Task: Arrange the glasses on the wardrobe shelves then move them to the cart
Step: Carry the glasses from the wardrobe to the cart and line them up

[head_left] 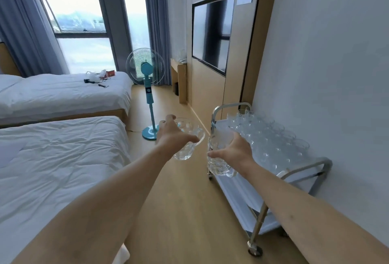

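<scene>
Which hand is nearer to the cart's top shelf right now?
Right. The right hand, gripping a glass mug, is over the near edge of the cart. The left hand, holding another glass, is further left, over the wooden floor.

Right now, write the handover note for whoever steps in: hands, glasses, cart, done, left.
Left hand: grip from above on two clear glasses, held over the wooden floor short of the cart.
Right hand: grip on a stack of glass mugs, at the cart's near left edge.
Cart: against the white wall, top shelf already carrying rows of glasses along the wall side.
Done: most glasses loaded.
Left: set down both handfuls on the free strip of the top shelf. The wardrobe is not in view.
</scene>
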A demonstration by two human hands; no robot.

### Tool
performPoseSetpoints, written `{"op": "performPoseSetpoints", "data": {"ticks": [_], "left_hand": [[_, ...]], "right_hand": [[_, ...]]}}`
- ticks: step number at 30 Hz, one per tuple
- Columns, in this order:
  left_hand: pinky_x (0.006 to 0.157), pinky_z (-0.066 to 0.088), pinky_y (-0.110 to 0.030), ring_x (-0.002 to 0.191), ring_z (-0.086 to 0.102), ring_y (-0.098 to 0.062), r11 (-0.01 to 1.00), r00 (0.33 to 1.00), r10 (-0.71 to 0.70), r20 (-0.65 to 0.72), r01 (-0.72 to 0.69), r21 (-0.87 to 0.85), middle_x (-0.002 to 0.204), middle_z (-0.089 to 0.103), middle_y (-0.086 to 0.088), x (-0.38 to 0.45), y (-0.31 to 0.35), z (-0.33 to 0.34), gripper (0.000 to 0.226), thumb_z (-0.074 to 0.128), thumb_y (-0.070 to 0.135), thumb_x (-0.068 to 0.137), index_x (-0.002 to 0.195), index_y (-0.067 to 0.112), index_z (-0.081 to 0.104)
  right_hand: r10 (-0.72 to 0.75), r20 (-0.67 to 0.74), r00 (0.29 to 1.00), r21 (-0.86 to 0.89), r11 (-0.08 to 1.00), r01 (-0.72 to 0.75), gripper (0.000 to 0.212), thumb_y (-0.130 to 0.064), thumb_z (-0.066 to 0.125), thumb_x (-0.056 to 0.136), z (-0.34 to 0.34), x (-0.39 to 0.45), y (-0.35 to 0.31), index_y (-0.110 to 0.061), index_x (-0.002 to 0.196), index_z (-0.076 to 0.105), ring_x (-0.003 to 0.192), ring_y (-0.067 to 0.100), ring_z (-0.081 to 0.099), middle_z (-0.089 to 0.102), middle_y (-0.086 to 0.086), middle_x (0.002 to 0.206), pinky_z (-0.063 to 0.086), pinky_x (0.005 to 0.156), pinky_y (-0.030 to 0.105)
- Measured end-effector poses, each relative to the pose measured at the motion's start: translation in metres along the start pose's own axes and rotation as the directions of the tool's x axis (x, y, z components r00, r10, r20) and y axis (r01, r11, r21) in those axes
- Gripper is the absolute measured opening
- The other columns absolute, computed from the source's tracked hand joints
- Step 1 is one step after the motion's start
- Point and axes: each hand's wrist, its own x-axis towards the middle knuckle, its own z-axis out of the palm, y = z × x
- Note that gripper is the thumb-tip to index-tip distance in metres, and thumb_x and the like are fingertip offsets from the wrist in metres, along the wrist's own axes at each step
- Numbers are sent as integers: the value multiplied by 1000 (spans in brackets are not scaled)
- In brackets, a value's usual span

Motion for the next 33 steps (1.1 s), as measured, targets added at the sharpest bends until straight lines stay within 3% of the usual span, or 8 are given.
{"op": "performPoseSetpoints", "data": {"ticks": [2,5,9,13,17,33], "left_hand": [[88,45,-35,106,46,-19,1000,1000,14,27,-14,10,131,49,-4,31,-5,3,107,98,39,50,140,23,43],[97,47,-39,108,43,-18,999,997,37,72,-38,12,131,49,-2,72,-12,10,109,99,39,49,141,24,42],[91,43,-34,108,42,-17,998,986,55,156,-52,-19,133,46,0,118,-25,23,112,100,39,47,142,26,41],[103,46,-42,120,46,-22,999,972,46,230,-44,-11,138,46,-2,146,-36,38,114,100,38,47,144,26,40],[105,47,-46,122,48,-23,999,960,44,278,-41,-18,138,47,0,174,-43,58,116,99,40,47,144,26,39],[107,46,-46,119,45,-23,993,905,73,418,-107,59,133,43,-2,325,-19,202,111,99,35,52,144,23,38]], "right_hand": [[41,-12,999,-14,999,-41,123,-47,98,53,10,20,-4,-10,152,35,131,26,50,51,10,144,45,106,38],[84,-40,996,-19,996,-85,126,-46,98,54,27,47,-10,-10,154,31,135,27,48,48,11,149,43,108,38],[140,-88,986,-32,989,-143,127,-47,98,54,47,75,-7,-8,155,31,135,29,48,47,13,149,43,108,39],[205,-93,974,-43,977,-209,126,-45,98,55,60,93,2,-8,155,30,134,29,48,46,13,149,43,107,39],[237,-110,965,-52,969,-243,126,-46,99,54,67,121,11,-8,153,32,132,30,50,48,13,147,44,105,39],[331,-153,931,0,942,-335,120,-43,98,56,75,310,91,-9,152,34,129,29,50,48,13,144,42,100,35]]}}
